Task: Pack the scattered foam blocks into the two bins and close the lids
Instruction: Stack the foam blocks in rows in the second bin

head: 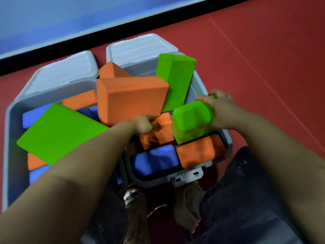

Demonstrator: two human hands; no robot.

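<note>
Two grey bins stand side by side on the red floor, the left bin (10, 120) and the right bin (228, 147), both with lids (139, 48) folded back and open. Orange, green and blue foam blocks fill them. My right hand (221, 110) grips a rounded green block (191, 120) resting on top of the right bin's blocks. My left hand (144, 124) reaches under a big orange block (130, 101) and presses on an orange block (161, 132) inside the right bin. A large flat green block (59, 134) lies tilted across the left bin.
A tall green block (174, 80) stands upright at the right bin's far side. A white latch (188, 176) hangs on the right bin's near edge. My knees and feet are just below the bins. A blue wall with a black baseboard runs behind.
</note>
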